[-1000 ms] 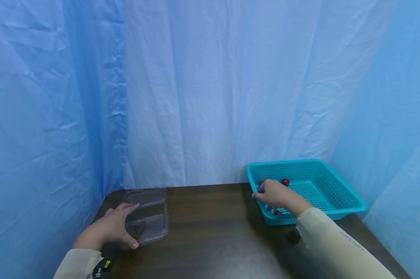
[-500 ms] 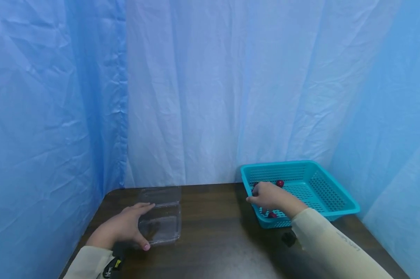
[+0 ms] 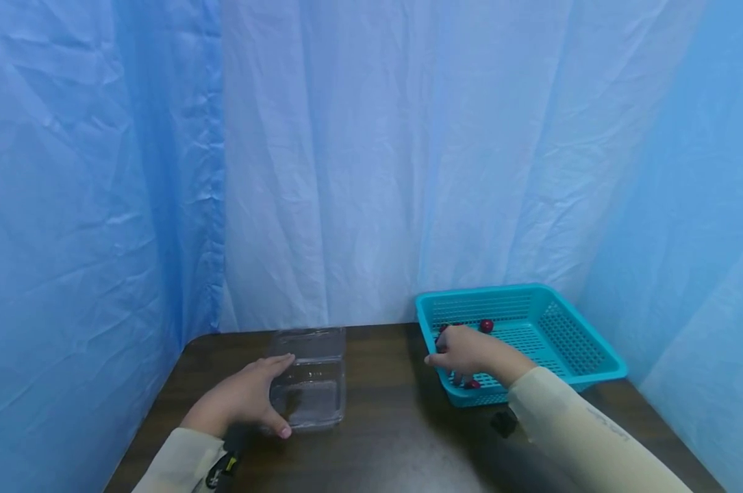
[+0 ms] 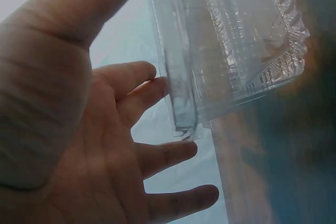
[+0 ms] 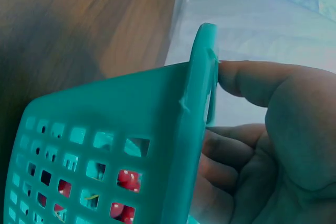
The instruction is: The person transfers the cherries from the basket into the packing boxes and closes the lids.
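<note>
Your left hand [image 3: 244,394], fingers straight, touches the clear plastic container [image 3: 316,397], long axis running away from you. Your right hand [image 3: 472,352] grips the teal basket [image 3: 525,337], right of the container.

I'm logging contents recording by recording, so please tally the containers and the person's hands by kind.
Teal basket: 1
Clear plastic container: 1
Left hand and right hand: 2
Total: 4
</note>
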Action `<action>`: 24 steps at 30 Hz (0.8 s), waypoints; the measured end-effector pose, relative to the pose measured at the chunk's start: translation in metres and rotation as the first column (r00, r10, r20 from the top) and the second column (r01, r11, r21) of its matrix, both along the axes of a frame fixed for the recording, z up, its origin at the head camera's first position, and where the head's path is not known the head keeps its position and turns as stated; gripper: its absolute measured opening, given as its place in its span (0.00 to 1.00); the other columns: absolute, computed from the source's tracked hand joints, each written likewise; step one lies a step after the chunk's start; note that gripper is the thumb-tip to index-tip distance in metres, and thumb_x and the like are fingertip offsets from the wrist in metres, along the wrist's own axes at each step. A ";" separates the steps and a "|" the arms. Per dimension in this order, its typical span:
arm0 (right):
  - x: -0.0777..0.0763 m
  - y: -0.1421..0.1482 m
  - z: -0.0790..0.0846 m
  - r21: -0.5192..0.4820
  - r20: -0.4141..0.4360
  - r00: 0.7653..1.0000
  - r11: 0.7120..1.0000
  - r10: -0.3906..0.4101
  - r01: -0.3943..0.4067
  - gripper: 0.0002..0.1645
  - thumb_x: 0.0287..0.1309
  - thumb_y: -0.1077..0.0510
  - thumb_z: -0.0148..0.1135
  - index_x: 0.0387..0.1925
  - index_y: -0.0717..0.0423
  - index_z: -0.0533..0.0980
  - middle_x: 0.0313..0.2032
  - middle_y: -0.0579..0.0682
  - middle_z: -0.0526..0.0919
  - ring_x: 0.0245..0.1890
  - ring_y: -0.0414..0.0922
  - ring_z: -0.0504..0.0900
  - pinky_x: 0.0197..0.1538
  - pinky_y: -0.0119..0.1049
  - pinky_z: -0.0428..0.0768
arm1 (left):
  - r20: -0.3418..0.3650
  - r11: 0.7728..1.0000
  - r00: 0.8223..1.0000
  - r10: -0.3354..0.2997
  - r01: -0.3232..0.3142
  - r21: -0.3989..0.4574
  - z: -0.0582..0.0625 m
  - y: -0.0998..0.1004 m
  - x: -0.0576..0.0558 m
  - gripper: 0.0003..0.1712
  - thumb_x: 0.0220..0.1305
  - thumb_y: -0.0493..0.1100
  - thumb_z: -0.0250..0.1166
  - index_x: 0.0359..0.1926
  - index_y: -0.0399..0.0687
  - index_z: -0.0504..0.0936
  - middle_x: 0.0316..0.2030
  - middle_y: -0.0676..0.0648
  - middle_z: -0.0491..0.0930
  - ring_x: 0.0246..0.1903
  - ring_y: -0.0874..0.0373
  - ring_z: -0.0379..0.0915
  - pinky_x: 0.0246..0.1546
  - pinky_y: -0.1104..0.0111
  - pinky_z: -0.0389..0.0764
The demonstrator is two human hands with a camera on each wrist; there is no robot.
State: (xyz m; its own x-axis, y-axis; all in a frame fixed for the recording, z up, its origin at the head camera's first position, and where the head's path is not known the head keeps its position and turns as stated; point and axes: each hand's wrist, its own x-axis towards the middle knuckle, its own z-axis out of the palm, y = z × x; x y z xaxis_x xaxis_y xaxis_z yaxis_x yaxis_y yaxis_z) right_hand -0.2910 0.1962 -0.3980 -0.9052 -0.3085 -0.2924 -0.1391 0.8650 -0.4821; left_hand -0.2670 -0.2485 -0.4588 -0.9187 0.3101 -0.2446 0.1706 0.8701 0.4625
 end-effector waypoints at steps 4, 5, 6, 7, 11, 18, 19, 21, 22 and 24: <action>0.001 0.001 0.001 -0.003 -0.007 1.000 1.000 0.020 -0.020 0.26 0.78 0.44 0.73 0.27 0.56 0.79 0.21 0.54 0.84 0.25 0.49 0.92 0.34 0.40 0.88 | -0.005 1.000 1.000 0.011 -0.011 0.004 -0.002 0.015 -0.004 0.84 0.35 0.61 0.98 0.91 0.53 0.62 0.91 0.43 0.60 0.89 0.25 0.49 0.79 0.23 0.65; 0.002 0.001 0.001 -0.002 -0.008 1.000 1.000 0.028 -0.028 0.26 0.79 0.44 0.73 0.28 0.57 0.80 0.22 0.55 0.85 0.25 0.49 0.92 0.34 0.40 0.88 | -0.006 1.000 1.000 0.012 -0.012 0.006 -0.003 0.019 -0.005 0.84 0.35 0.61 0.98 0.91 0.53 0.62 0.91 0.43 0.59 0.89 0.25 0.49 0.80 0.23 0.65; 0.002 0.001 0.001 -0.003 -0.007 0.999 0.999 0.033 -0.033 0.25 0.79 0.44 0.73 0.29 0.57 0.80 0.22 0.55 0.86 0.25 0.49 0.92 0.34 0.39 0.88 | -0.006 1.000 1.000 0.013 -0.013 0.007 -0.003 0.022 -0.006 0.83 0.35 0.61 0.98 0.91 0.54 0.62 0.91 0.44 0.59 0.89 0.26 0.49 0.80 0.23 0.65; 0.002 0.002 0.001 -0.004 -0.004 0.999 0.999 0.040 -0.040 0.25 0.79 0.44 0.73 0.29 0.57 0.81 0.23 0.56 0.86 0.25 0.49 0.93 0.34 0.40 0.88 | -0.007 1.000 1.000 0.015 -0.015 0.005 -0.004 0.026 -0.007 0.83 0.35 0.62 0.98 0.91 0.54 0.63 0.91 0.44 0.59 0.89 0.26 0.49 0.80 0.24 0.65; 0.002 0.000 0.000 -0.012 0.012 0.999 0.999 0.050 -0.049 0.22 0.79 0.44 0.73 0.33 0.55 0.83 0.26 0.55 0.90 0.26 0.48 0.93 0.35 0.40 0.91 | -0.006 1.000 1.000 0.025 -0.025 0.006 -0.005 0.033 -0.009 0.82 0.36 0.61 0.97 0.91 0.56 0.63 0.91 0.44 0.59 0.89 0.27 0.50 0.80 0.24 0.66; 0.003 -0.010 -0.001 -0.036 0.024 0.998 0.998 0.057 -0.056 0.20 0.80 0.44 0.71 0.35 0.54 0.83 0.29 0.52 0.91 0.27 0.48 0.93 0.35 0.41 0.93 | -0.001 1.000 1.000 0.026 -0.026 0.014 -0.006 0.035 -0.012 0.83 0.37 0.61 0.97 0.91 0.55 0.61 0.92 0.44 0.57 0.90 0.26 0.45 0.81 0.23 0.63; 0.003 -0.011 -0.001 -0.041 0.023 0.998 0.997 0.061 -0.060 0.20 0.81 0.44 0.71 0.35 0.54 0.83 0.29 0.51 0.91 0.27 0.48 0.93 0.35 0.41 0.93 | -0.002 1.000 1.000 0.025 -0.025 0.016 -0.006 0.035 -0.012 0.83 0.36 0.61 0.97 0.91 0.55 0.62 0.92 0.44 0.57 0.90 0.26 0.44 0.81 0.23 0.63; 0.004 -0.014 -0.002 -0.054 0.020 0.997 0.996 0.069 -0.068 0.20 0.81 0.45 0.70 0.36 0.54 0.83 0.30 0.50 0.90 0.27 0.47 0.93 0.35 0.42 0.93 | -0.006 0.999 1.000 0.028 -0.027 0.021 -0.007 0.035 -0.013 0.83 0.36 0.61 0.97 0.91 0.54 0.62 0.91 0.44 0.57 0.90 0.25 0.44 0.81 0.24 0.62; 0.004 -0.016 -0.003 -0.057 0.019 0.997 0.996 0.071 -0.070 0.19 0.81 0.45 0.70 0.36 0.54 0.83 0.30 0.49 0.90 0.27 0.47 0.93 0.35 0.42 0.93 | -0.009 0.999 1.000 0.027 -0.027 0.021 -0.008 0.035 -0.013 0.82 0.36 0.61 0.97 0.91 0.54 0.62 0.91 0.44 0.57 0.90 0.25 0.44 0.81 0.24 0.62; 0.006 -0.019 -0.004 -0.062 0.020 0.997 0.996 0.072 -0.070 0.18 0.81 0.45 0.71 0.37 0.53 0.83 0.30 0.49 0.90 0.27 0.47 0.93 0.36 0.42 0.93 | -0.014 0.999 1.000 0.027 -0.027 0.020 -0.008 0.035 -0.013 0.82 0.35 0.61 0.97 0.90 0.53 0.63 0.91 0.44 0.58 0.90 0.25 0.44 0.81 0.24 0.63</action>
